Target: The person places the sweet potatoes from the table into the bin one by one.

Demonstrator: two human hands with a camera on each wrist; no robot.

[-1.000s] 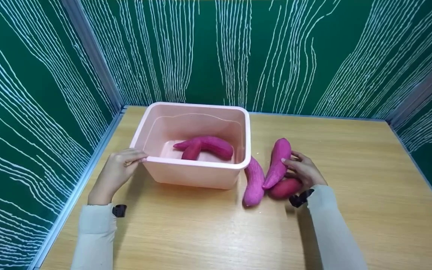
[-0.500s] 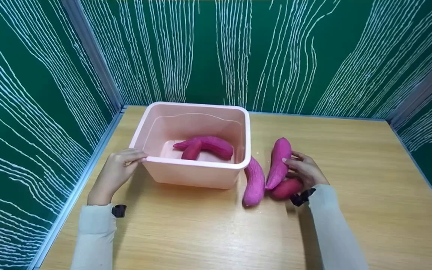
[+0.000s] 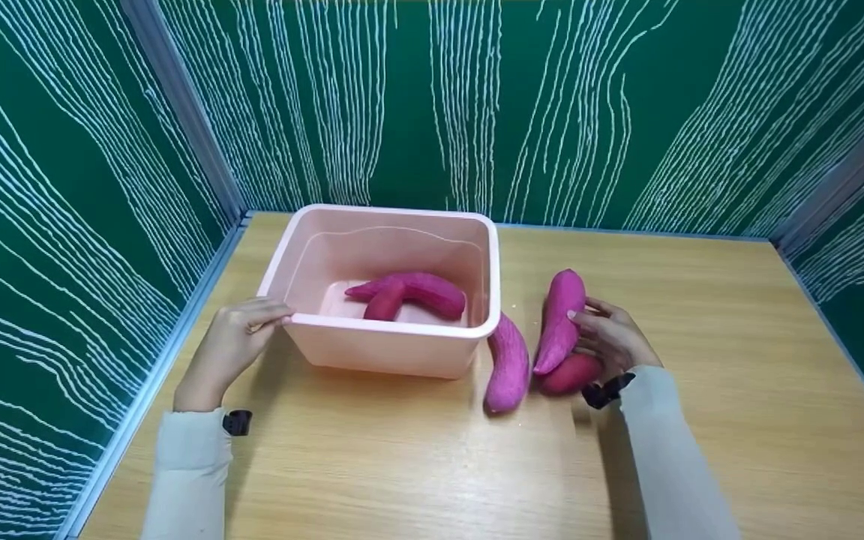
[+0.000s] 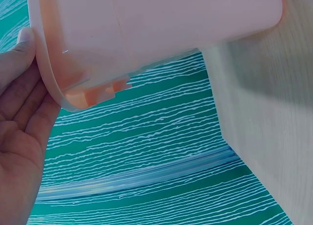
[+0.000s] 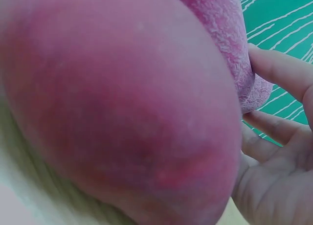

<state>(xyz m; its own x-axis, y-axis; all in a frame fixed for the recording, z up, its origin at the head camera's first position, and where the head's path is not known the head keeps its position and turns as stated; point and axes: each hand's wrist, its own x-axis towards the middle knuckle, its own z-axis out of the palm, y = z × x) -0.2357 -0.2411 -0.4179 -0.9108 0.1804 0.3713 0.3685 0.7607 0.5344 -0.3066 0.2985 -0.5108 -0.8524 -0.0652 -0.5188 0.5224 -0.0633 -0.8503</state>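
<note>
My left hand grips the rim of a pale pink plastic bin at its near left corner; in the left wrist view the thumb lies over the edge. To the bin's right, my right hand pinches a long pink sweet potato between thumb and fingers. A redder, rounder sweet potato lies just below it and fills much of the right wrist view. Another curved pink sweet potato rests on the table against the bin's near right corner.
Inside the bin are a curved magenta sweet potato and a smaller red one. The wooden table is bounded by green walls with white wavy lines, close behind the bin and along the left.
The held sweet potato has shifted slightly away from me and to the right, its near tip drawing apart from the curved one. My left hand and the bin have stayed put.
</note>
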